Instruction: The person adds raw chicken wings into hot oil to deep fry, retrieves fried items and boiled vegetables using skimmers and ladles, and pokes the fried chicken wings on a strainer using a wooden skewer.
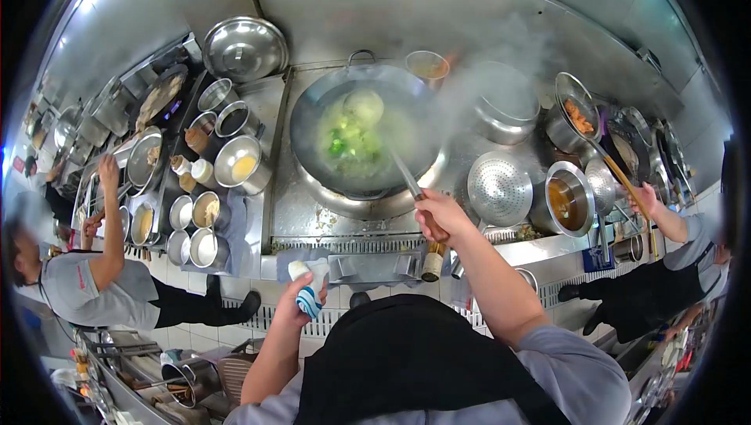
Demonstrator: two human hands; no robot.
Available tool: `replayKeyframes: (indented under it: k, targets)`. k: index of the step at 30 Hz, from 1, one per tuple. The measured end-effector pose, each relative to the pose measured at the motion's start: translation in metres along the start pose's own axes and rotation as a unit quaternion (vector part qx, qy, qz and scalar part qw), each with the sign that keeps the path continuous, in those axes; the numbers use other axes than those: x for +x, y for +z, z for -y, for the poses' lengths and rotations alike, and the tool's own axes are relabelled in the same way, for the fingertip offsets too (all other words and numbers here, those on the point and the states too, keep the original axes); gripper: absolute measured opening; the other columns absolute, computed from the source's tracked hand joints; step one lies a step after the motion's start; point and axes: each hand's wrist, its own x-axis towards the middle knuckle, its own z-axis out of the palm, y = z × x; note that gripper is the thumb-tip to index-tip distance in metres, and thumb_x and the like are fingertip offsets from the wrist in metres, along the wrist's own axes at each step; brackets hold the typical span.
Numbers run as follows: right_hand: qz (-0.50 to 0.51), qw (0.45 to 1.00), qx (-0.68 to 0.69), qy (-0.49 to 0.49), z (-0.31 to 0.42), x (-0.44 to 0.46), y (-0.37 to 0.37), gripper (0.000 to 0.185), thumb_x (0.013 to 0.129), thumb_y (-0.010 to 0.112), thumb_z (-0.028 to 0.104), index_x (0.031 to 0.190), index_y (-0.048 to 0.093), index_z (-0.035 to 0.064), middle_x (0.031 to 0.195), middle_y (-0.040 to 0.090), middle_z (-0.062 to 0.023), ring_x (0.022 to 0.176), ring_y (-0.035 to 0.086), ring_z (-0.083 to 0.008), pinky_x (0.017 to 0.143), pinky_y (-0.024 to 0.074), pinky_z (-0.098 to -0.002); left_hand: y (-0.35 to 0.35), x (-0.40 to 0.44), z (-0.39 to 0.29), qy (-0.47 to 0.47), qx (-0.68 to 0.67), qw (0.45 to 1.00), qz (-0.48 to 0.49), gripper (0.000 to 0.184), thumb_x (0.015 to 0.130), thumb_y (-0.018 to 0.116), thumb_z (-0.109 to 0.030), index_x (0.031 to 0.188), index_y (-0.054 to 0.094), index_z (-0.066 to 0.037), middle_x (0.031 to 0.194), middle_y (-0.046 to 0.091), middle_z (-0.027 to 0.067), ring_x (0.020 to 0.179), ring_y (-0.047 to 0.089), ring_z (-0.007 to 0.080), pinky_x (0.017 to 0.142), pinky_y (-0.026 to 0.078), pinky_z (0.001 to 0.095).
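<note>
My right hand (442, 218) is closed round the wooden handle of a long metal ladle (405, 171). The ladle's round bowl lies in the steaming wok (313, 104), among bright green vegetable pieces (348, 139) in liquid. The wok sits on the burner, with a loop handle at its far side. Down in front of the stove, my left hand (301, 300) is closed on a white and blue-striped bundle (310, 304) that looks like a folded cloth. It is apart from the wok.
Left of the wok stand steel bowls (252, 182), seasoning pots and bottles. A perforated strainer (501, 189), a pot of brown liquid (569, 200) and a lidded pot (501, 104) are at right. Co-workers (102, 284) stand on both sides; the right one holds a long-handled strainer (577, 112).
</note>
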Motion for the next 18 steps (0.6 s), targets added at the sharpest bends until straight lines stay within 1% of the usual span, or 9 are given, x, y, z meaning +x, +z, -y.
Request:
replayKeyframes:
  k: [4, 5, 6, 8, 9, 10, 11, 13, 18]
  targets:
    - [0.107, 0.988, 0.102, 0.053, 0.006, -0.028, -0.017, 0.009, 0.094, 0.052, 0.011, 0.099, 0.046, 0.0079, 0.067, 0.052, -0.0038, 0.044, 0.050, -0.0165, 0.037, 0.0381, -0.0296, -0.006, -0.010, 0.014, -0.002, 0.001, 0.998, -0.065, 0.043, 0.087, 0.069, -0.033, 0.111, 0.057, 0.000, 0.088, 0.062, 0.0105, 0.069, 0.060, 0.0208, 0.057, 0.049, 0.0311]
    - [0.100, 0.989, 0.090, 0.067, 0.009, -0.038, -0.024, 0.028, 0.093, 0.052, 0.010, 0.121, 0.050, 0.0095, 0.067, 0.051, -0.0026, 0.044, 0.049, -0.0142, 0.036, 0.0361, -0.0261, -0.006, -0.012, 0.017, -0.007, 0.004, 0.997, -0.081, 0.042, 0.087, 0.069, -0.033, 0.111, 0.057, 0.000, 0.088, 0.062, 0.0105, 0.069, 0.060, 0.0204, 0.058, 0.050, 0.0310]
    - [0.103, 0.988, 0.090, 0.071, 0.013, -0.047, -0.033, 0.028, 0.093, 0.052, 0.010, 0.121, 0.050, 0.0095, 0.067, 0.051, -0.0026, 0.044, 0.049, -0.0142, 0.036, 0.0361, -0.0261, -0.003, -0.015, 0.018, -0.008, 0.004, 0.996, -0.085, 0.042, 0.087, 0.069, -0.032, 0.110, 0.057, -0.001, 0.088, 0.062, 0.0105, 0.070, 0.060, 0.0201, 0.058, 0.050, 0.0308]
    - [0.055, 0.979, -0.189, 0.046, 0.021, -0.063, -0.047, 0.047, 0.089, 0.056, 0.013, 0.135, 0.046, 0.0092, 0.065, 0.057, -0.0086, 0.051, 0.058, -0.0246, 0.046, 0.0460, -0.0350, 0.003, -0.021, 0.020, -0.011, 0.005, 0.996, -0.092, 0.041, 0.087, 0.069, -0.032, 0.110, 0.056, -0.001, 0.088, 0.062, 0.0105, 0.070, 0.061, 0.0195, 0.059, 0.051, 0.0305]
    - [0.057, 0.979, -0.191, 0.049, 0.021, -0.075, -0.046, 0.047, 0.089, 0.056, 0.013, 0.135, 0.046, 0.0092, 0.065, 0.057, -0.0086, 0.051, 0.058, -0.0246, 0.046, 0.0460, -0.0350, 0.005, -0.023, 0.021, -0.008, 0.025, 0.994, -0.105, 0.040, 0.088, 0.067, -0.031, 0.112, 0.055, -0.002, 0.089, 0.062, 0.0106, 0.070, 0.060, 0.0200, 0.060, 0.049, 0.0305]
    - [-0.028, 0.890, -0.451, -0.053, 0.018, -0.089, -0.044, 0.054, 0.088, 0.056, 0.014, 0.140, 0.043, 0.0111, 0.068, 0.060, -0.0123, 0.055, 0.060, -0.0301, 0.051, 0.0480, -0.0391, 0.007, -0.023, 0.020, -0.007, 0.034, 0.993, -0.112, 0.040, 0.089, 0.066, -0.031, 0.113, 0.055, -0.002, 0.089, 0.063, 0.0106, 0.070, 0.059, 0.0203, 0.060, 0.049, 0.0305]
    - [-0.110, 0.719, -0.669, -0.151, 0.018, -0.105, -0.042, 0.061, 0.086, 0.057, 0.014, 0.145, 0.041, 0.0130, 0.071, 0.063, -0.0159, 0.060, 0.062, -0.0356, 0.056, 0.0500, -0.0433, 0.008, -0.024, 0.020, -0.006, 0.042, 0.992, -0.120, 0.039, 0.090, 0.065, -0.031, 0.114, 0.054, -0.002, 0.089, 0.063, 0.0107, 0.070, 0.059, 0.0205, 0.061, 0.048, 0.0305]
    - [-0.153, 0.664, -0.710, -0.178, 0.034, -0.135, -0.041, 0.061, 0.083, 0.059, 0.013, 0.143, 0.045, 0.0150, 0.078, 0.064, -0.0190, 0.069, 0.061, -0.0419, 0.065, 0.0496, -0.0477, 0.010, -0.022, 0.018, -0.005, 0.043, 0.993, -0.112, 0.039, 0.090, 0.064, -0.030, 0.115, 0.054, -0.002, 0.089, 0.063, 0.0103, 0.071, 0.059, 0.0204, 0.061, 0.049, 0.0301]
    - [-0.119, 0.719, -0.677, -0.102, 0.104, -0.222, -0.032, 0.065, 0.079, 0.064, 0.010, 0.142, 0.049, 0.0144, 0.072, 0.062, -0.0190, 0.067, 0.063, -0.0395, 0.064, 0.0499, -0.0432, 0.001, -0.007, 0.010, -0.004, 0.040, 0.995, -0.091, 0.043, 0.086, 0.071, -0.032, 0.113, 0.055, -0.003, 0.088, 0.062, 0.0098, 0.073, 0.062, 0.0195, 0.057, 0.050, 0.0292]
